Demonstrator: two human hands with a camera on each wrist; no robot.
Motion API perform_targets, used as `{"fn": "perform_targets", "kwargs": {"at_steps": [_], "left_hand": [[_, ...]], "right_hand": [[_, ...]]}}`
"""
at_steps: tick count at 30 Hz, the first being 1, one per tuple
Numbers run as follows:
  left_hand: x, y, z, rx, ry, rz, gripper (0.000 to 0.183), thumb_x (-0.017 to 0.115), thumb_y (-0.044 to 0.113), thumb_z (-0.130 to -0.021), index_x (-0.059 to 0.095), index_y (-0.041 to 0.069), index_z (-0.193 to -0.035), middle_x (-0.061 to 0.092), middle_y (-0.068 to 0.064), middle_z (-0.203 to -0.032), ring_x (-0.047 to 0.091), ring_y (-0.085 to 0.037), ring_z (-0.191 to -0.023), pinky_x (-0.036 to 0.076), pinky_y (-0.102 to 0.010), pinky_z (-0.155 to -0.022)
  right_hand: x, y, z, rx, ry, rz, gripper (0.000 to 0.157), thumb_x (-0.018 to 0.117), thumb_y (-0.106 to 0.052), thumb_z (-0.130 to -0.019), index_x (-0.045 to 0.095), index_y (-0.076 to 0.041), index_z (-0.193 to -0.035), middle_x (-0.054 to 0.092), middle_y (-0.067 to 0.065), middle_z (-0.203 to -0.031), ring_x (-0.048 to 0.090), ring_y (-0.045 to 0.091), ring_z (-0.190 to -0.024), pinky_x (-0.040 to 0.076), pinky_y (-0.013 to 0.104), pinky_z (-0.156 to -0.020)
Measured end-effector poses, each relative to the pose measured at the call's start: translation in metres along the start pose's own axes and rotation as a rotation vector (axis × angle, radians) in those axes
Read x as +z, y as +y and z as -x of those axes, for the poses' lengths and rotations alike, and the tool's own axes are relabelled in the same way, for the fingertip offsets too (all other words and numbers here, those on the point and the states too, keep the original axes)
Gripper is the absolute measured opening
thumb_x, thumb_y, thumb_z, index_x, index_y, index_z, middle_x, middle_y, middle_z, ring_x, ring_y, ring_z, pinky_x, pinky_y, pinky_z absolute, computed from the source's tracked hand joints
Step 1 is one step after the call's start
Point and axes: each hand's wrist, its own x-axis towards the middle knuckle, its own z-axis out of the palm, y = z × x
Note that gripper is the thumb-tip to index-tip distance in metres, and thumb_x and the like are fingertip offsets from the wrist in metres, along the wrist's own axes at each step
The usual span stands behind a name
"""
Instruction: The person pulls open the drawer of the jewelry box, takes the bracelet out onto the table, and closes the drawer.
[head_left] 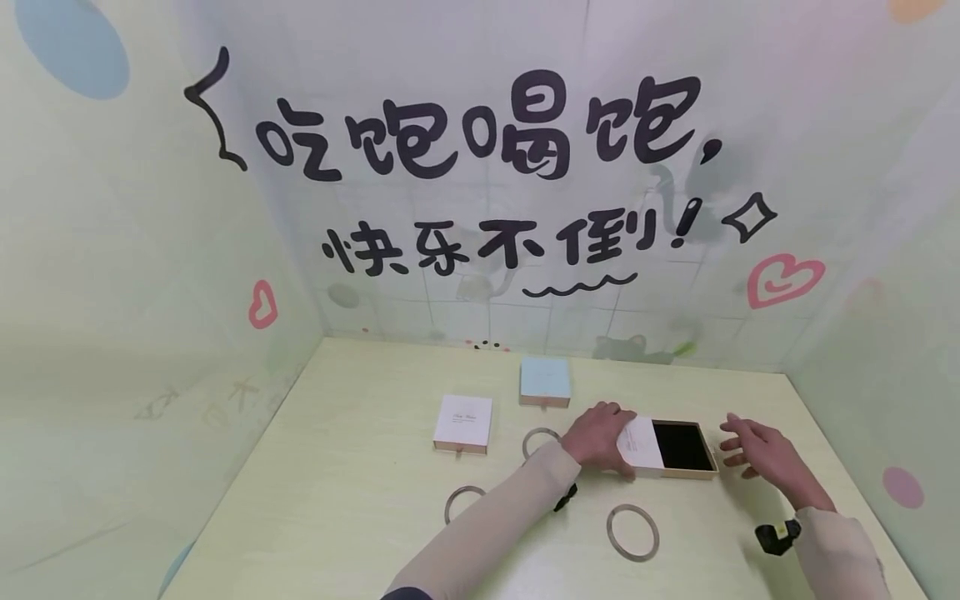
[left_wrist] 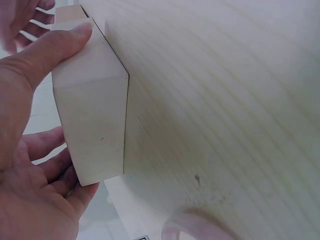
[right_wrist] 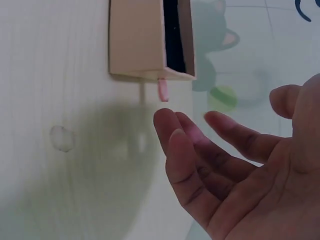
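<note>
A white drawer-style jewelry box (head_left: pixel 643 442) lies on the table with its drawer (head_left: pixel 684 446) slid out to the right, baring a black lining. My left hand (head_left: pixel 598 437) grips the box's sleeve at its left end, thumb on the near side and fingers on the far side, as the left wrist view shows. Just right of the drawer, my right hand (head_left: pixel 765 454) hovers with loosely bent fingers and holds nothing. In the right wrist view a small pink ribbon tab (right_wrist: pixel 163 90) hangs from the drawer's end, apart from the fingertips.
A second white box (head_left: pixel 462 421) and a light blue box (head_left: pixel 545 379) stand closed behind and left. One bangle (head_left: pixel 633 533) lies in front; another bangle (head_left: pixel 540 433) and a third ring (head_left: pixel 457 497) are partly hidden by my left arm. Printed fabric walls (head_left: pixel 480 317) enclose the table.
</note>
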Motion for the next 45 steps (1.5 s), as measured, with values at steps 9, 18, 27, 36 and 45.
{"fn": "perform_targets", "kwargs": {"at_steps": [9,18,27,36,45], "left_hand": [[0.001,-0.001,0.000,0.012,0.012,-0.005,0.092,0.092,0.052,-0.067,0.055,0.025,-0.146,0.062,0.008,-0.126,0.052,-0.006,-0.109,0.044,-0.016,-0.090],[0.000,-0.001,0.001,0.010,0.009,-0.004,0.092,0.092,0.053,-0.067,0.054,0.025,-0.146,0.061,0.008,-0.128,0.052,-0.006,-0.111,0.044,-0.017,-0.092],[-0.002,0.000,0.002,0.014,0.009,0.004,0.092,0.092,0.053,-0.068,0.054,0.024,-0.147,0.061,0.007,-0.128,0.051,-0.006,-0.110,0.044,-0.017,-0.091],[0.000,-0.001,0.000,0.013,0.010,0.009,0.093,0.093,0.053,-0.067,0.054,0.024,-0.146,0.061,0.007,-0.128,0.051,-0.006,-0.109,0.044,-0.017,-0.089],[0.001,-0.001,0.000,0.014,0.015,0.000,0.093,0.093,0.053,-0.066,0.054,0.024,-0.146,0.061,0.008,-0.127,0.051,-0.006,-0.109,0.044,-0.017,-0.090]], "right_hand": [[0.011,0.014,-0.015,0.050,-0.073,0.029,0.050,0.037,-0.027,-0.110,0.059,0.015,-0.126,0.073,0.016,-0.100,0.066,0.016,-0.080,0.055,0.033,-0.066],[0.016,0.018,-0.017,-0.044,-0.059,0.068,0.035,0.047,-0.014,-0.106,0.062,0.014,-0.121,0.069,0.006,-0.081,0.061,0.016,-0.071,0.052,0.030,-0.061],[0.022,0.023,-0.022,-0.053,0.039,0.109,0.024,0.055,-0.008,-0.101,0.070,0.009,-0.109,0.073,0.009,-0.085,0.062,0.015,-0.074,0.050,0.027,-0.062],[0.027,0.016,-0.020,-0.053,0.055,0.079,0.022,0.056,-0.005,-0.100,0.069,0.011,-0.107,0.073,0.009,-0.084,0.063,0.012,-0.072,0.053,0.026,-0.062],[0.031,0.013,-0.018,-0.049,0.059,0.075,0.021,0.056,-0.004,-0.100,0.069,0.011,-0.106,0.073,0.009,-0.084,0.063,0.014,-0.072,0.052,0.026,-0.062]]}}
